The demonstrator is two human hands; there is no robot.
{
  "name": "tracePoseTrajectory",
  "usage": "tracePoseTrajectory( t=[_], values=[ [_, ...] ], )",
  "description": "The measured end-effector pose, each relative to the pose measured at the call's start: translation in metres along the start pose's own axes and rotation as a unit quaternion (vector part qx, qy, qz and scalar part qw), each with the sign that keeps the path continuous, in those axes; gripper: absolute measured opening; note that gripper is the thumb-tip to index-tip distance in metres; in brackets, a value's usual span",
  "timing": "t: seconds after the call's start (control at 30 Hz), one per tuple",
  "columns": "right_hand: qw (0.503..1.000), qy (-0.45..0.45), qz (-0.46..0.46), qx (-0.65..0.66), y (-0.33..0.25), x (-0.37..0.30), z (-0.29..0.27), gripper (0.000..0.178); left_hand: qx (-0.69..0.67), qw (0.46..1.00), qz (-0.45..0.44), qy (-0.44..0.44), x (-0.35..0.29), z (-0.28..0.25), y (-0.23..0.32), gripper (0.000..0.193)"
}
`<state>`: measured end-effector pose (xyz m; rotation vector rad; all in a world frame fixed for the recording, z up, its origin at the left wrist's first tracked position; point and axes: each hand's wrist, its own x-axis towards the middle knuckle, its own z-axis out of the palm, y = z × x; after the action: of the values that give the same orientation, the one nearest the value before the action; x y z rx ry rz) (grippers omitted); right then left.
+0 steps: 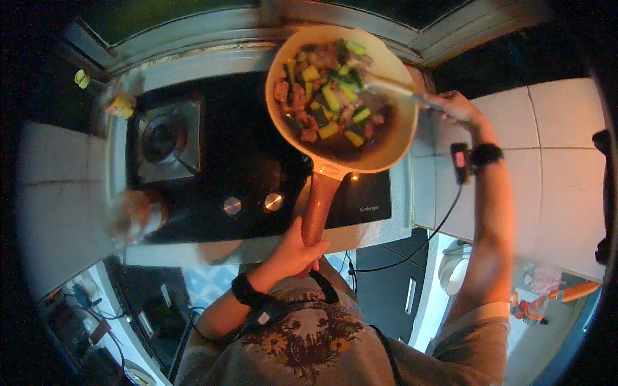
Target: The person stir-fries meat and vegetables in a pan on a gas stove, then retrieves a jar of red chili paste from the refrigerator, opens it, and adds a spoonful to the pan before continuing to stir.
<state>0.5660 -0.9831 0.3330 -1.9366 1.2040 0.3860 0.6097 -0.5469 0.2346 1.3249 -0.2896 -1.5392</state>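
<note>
A cream frying pan (pixel 280 122) with a brown handle is over the right side of the black gas hob. My left hand (pixel 297 249) is wrapped round the handle near its end. Browned meat pieces (pixel 297 96) and green vegetable chunks (pixel 331 98) lie in the pan. At the pan's right rim, my right hand (pixel 454 108) grips a long-handled cooking utensil (pixel 393 83) with a pale stem and dark grip. Its far end reaches into the food, where blur hides its shape. Whether the pan rests on the burner or is raised, I cannot tell.
The left burner (pixel 164 138) is bare on the black hob (pixel 235 141), with two knobs (pixel 273 202) in front. A blurred jar (pixel 136 215) stands at the left front edge, a small yellow container (pixel 121 105) behind it. A cable (pixel 438 225) hangs from my right wrist. Tiled walls flank the hob.
</note>
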Motion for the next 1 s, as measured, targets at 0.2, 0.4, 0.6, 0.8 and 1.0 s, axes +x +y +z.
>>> tracePoseTrajectory(
  t=[0.2,0.4,0.6,0.8,1.0],
  values=[
    [0.937,0.150,-0.284,-0.136,-0.002,0.004,0.027,0.031,-0.012,1.000,0.015,0.018,-0.002,0.001,0.001,0.036],
    [0.816,0.259,-0.314,-0.411,-0.006,-0.077,0.068,0.021,-0.007,1.000,-0.008,0.008,-0.003,0.001,0.002,0.043],
    [0.824,0.283,-0.315,-0.377,0.016,-0.171,0.119,0.030,-0.007,1.000,-0.011,0.010,-0.002,0.001,0.001,0.043],
    [0.865,0.252,-0.213,-0.379,-0.001,-0.257,0.156,0.046,-0.027,0.999,-0.008,0.038,-0.001,0.003,-0.001,0.040],
    [0.836,0.233,-0.217,-0.448,0.014,-0.194,0.202,0.060,-0.033,0.999,-0.020,0.034,-0.001,0.004,-0.001,0.039]
  ],
)
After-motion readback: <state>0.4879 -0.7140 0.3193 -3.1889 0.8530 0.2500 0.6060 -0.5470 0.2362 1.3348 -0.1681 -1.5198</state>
